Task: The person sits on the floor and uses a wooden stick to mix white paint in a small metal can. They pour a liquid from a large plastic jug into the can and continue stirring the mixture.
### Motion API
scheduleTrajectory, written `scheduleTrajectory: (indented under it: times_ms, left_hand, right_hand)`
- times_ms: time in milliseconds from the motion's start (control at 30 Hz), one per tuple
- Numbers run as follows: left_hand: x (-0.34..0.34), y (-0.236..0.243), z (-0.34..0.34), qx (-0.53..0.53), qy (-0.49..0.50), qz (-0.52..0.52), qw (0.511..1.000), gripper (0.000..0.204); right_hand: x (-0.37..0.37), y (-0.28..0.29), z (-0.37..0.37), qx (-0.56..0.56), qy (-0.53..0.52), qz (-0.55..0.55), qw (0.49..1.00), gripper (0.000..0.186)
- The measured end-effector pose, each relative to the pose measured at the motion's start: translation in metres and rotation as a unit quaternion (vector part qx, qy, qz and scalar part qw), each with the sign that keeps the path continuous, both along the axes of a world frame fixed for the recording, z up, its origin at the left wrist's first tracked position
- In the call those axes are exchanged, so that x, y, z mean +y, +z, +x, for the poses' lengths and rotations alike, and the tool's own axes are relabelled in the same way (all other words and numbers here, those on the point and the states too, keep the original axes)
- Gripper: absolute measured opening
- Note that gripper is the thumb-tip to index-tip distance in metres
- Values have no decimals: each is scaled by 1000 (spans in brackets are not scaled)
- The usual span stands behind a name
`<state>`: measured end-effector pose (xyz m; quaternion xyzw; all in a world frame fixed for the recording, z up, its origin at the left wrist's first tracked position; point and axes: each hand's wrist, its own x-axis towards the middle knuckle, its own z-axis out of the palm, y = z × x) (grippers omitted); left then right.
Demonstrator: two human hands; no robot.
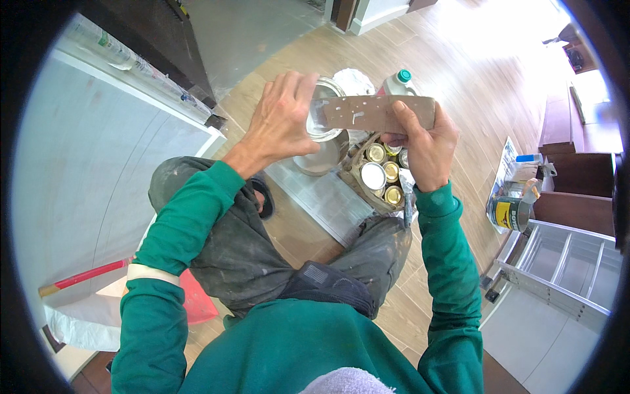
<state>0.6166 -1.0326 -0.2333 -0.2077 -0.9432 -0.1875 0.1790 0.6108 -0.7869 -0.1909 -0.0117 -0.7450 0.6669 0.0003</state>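
My left hand (279, 118) grips an open can (330, 137) from its left side, the fingers curled over the rim and the thumb low. The can is tipped toward me, and pale material shows inside it. In my right hand (430, 148) is a flat brown scraper (367, 113) flecked with white, the thumb pressed on top. Its left end reaches across the can's mouth; whether it touches the contents I cannot tell. Below the can stands a wider round tub (321, 162) with greyish contents. Beside it, a box (363, 186) holds several small cans (373, 176).
A translucent sheet (321, 200) lies between my knees. A bottle with a green cap (398, 83) stands beyond the cans. To the right are a paint can with a yellow label (510, 213) and a metal ladder (558, 262). A red-handled tool (85, 276) rests at the left.
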Motion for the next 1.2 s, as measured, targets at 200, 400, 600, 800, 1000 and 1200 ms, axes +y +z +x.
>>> scheduleTrajectory:
  times_ms: [200, 400, 600, 800, 1000, 1200]
  left_hand:
    - [-4, -1, 0, -15, 4, 3, 1000, 102]
    - [-4, 1, -2, -21, 11, 21, 999, 100]
    - [-5, 2, -3, -66, 42, 57, 995, 99]
    - [-6, 1, -4, -94, 58, 101, 989, 98]
    - [-6, 0, -4, -119, 80, 97, 985, 102]
    - [-5, 0, -4, -121, 93, 97, 984, 103]
  right_hand:
    - [17, -31, 6, -116, -46, -149, 981, 39]
    - [39, -48, 10, -158, -85, -214, 960, 38]
    - [58, -51, 12, -159, -75, -228, 958, 30]
    - [66, -41, 7, -147, -67, -257, 953, 31]
    - [63, -35, 7, -141, -71, -256, 954, 31]
    - [59, -29, 9, -125, -83, -229, 962, 31]
